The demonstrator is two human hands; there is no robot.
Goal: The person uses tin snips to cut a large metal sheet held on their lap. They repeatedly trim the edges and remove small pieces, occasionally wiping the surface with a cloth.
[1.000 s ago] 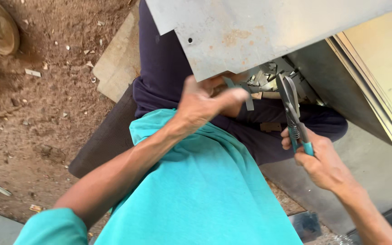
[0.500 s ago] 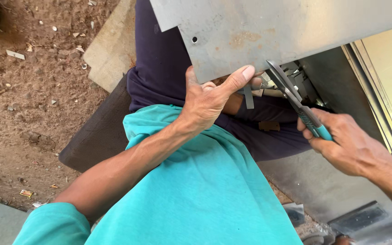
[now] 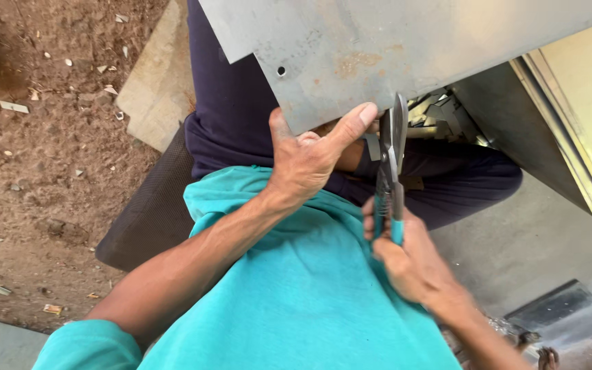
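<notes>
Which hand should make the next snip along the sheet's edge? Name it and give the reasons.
Probably the right hand: its fingers already grip the teal-handled tin snips, whose blades sit at the lower edge of the grey metal sheet. The left hand is occupied pinching that edge steady.

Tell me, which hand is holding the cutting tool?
The right hand grips the blue-handled snips. The left hand only pinches the edge of the grey metal sheet.

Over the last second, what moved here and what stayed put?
The right hand swung the snips from a slant to nearly upright, bringing the blades up to the edge of the metal sheet beside the left thumb. The left hand kept its grip on the sheet's lower edge, and the right hand kept hold of the snips.
</notes>
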